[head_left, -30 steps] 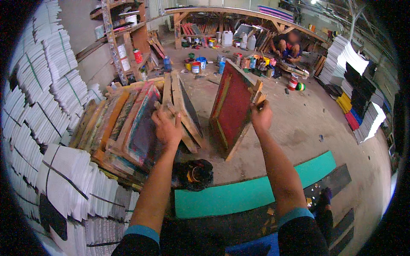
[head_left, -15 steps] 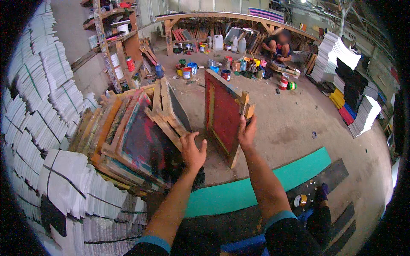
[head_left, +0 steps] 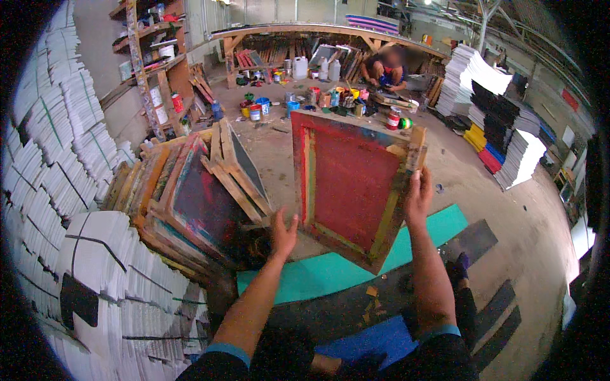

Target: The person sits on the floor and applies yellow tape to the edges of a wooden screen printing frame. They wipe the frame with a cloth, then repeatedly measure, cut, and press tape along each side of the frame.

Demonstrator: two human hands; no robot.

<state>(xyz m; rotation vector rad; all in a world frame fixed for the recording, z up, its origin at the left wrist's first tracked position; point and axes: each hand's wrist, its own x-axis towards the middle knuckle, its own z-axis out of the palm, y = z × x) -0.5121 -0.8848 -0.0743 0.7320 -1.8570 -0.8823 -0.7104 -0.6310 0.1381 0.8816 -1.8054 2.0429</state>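
Observation:
A wooden-framed printing screen point(head_left: 349, 184) with a dark red, paint-stained mesh is held up tilted in front of me. My right hand point(head_left: 418, 198) is closed on its right edge, below a wooden block at the upper corner. My left hand point(head_left: 283, 235) is apart from the screen's lower left side, its thumb and fingers spread and holding nothing. To its left, several used screens point(head_left: 197, 184) lean together in a row. Nearest to that hand is a smaller grey screen with a bare wooden frame point(head_left: 238, 165), tilted against the row.
A teal strip point(head_left: 438, 225) and dark strips point(head_left: 480, 236) lie on the floor, with a blue sheet point(head_left: 372, 343) nearer me. Tall bundled white stacks point(head_left: 101, 254) line the left. Paint cans point(head_left: 255, 112) stand farther off, where another person point(head_left: 386, 70) crouches. More stacks point(head_left: 460, 82) rise at right.
The screen has turned so its red face shows more broadly toward me, its right edge moving right with my right hand. My left hand stays open, and the whole view has shifted slightly.

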